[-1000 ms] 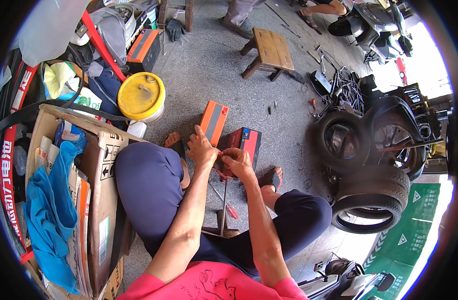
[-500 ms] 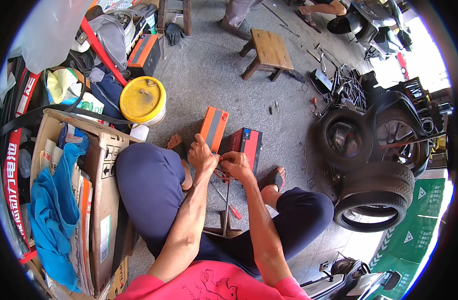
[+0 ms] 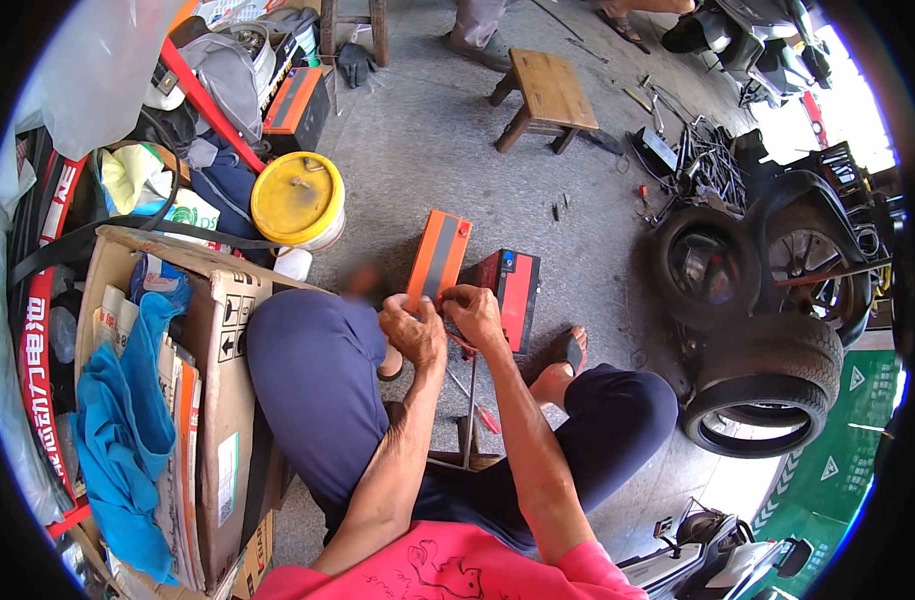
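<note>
The left hand [image 3: 415, 332] and right hand [image 3: 474, 315] are close together, fingers bent in, but I cannot tell what they pinch. It looks like fiddly work that calls for a steady touch. Just past the hands are an orange battery [image 3: 440, 254] and a red-topped battery [image 3: 517, 304], then a wooden stool [image 3: 553, 88].

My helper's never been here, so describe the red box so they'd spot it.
Find the wooden stool near the picture's top. Below it, by the right hand, is the red box. Its red top sets it apart from the striped orange box on its left.
</note>
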A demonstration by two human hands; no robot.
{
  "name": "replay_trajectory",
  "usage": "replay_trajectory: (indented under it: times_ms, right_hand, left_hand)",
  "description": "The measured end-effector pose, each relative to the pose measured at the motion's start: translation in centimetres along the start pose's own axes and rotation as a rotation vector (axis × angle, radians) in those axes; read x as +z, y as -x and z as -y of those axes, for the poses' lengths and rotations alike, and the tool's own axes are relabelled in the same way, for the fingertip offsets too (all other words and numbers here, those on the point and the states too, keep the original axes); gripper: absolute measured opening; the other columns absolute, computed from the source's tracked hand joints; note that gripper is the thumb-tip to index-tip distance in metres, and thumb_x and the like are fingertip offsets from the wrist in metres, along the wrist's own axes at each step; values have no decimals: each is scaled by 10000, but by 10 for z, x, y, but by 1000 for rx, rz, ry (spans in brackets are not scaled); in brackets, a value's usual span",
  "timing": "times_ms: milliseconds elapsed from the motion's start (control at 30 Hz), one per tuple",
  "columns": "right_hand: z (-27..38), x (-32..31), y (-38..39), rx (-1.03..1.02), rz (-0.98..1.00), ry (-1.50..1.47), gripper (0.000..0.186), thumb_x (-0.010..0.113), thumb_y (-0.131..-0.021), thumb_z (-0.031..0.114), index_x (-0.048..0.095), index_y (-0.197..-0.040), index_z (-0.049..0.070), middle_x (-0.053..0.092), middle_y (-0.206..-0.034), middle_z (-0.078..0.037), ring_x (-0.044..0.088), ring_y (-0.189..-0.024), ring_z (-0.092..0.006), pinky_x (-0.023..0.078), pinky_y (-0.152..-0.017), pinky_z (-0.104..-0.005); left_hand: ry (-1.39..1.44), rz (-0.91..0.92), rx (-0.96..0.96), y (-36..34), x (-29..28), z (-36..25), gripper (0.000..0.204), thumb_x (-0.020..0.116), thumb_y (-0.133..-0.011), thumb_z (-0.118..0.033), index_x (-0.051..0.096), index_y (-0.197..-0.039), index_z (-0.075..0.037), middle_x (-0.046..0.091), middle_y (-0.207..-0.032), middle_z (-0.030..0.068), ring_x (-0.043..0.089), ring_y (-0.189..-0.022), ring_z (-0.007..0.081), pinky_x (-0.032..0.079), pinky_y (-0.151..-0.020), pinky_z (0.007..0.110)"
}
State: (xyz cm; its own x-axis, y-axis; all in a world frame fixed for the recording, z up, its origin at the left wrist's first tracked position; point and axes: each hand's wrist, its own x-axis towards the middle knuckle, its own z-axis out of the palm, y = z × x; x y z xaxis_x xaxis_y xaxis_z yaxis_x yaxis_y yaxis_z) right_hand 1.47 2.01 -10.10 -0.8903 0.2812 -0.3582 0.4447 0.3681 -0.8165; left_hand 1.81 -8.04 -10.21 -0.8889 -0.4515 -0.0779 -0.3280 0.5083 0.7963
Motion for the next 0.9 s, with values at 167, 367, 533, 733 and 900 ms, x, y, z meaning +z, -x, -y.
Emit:
replay_trajectory:
  times_ms: [167, 367, 533, 733, 900]
  right_hand:
    - [22, 4, 8, -15, -7, 40, 181, 665, -789, 126, 754, -920, 38, 734, -784, -127, 724, -705, -198, 554, -672, -323]
    - [14, 1, 6, 48, -20, 22, 187, 699, -759, 108, 766, -921, 43, 743, -804, -118, 723, -702, -183, 561, -676, -299]
    - [-10, -1, -3, 120, 49, -188, 204, 730, -746, 112, 771, -930, 37, 750, -809, -92, 702, -694, -133, 556, -658, -276]
    - [-3, 3, -2, 135, -47, -55, 187, 755, -732, 155, 766, -881, 43, 747, -810, -97, 711, -718, -184, 556, -668, -323]
    - [42, 9, 14, 121, -166, 310, 185, 703, -716, 166, 758, -860, 63, 733, -810, -128, 719, -770, -275, 553, -731, -381]
  left_hand:
    - [212, 62, -26, 3, 18, 35, 148, 696, -794, -113, 648, -869, 5, 622, -876, 133, 631, -746, 226, 513, -675, 362]
    - [270, 75, -19, 11, 18, 32, 121, 726, -773, -82, 676, -861, -16, 604, -880, 119, 618, -774, 271, 493, -708, 389]
    - [413, 71, -24, 15, 19, 32, 137, 741, -780, -72, 667, -877, -10, 599, -864, 108, 615, -747, 239, 492, -692, 365]
    - [413, 41, -26, 17, 21, 34, 154, 737, -775, -70, 641, -882, -14, 592, -852, 106, 608, -733, 231, 487, -679, 364]
    - [281, 48, 3, 12, 22, 35, 135, 714, -752, -75, 624, -834, -18, 586, -839, 115, 593, -751, 251, 476, -699, 386]
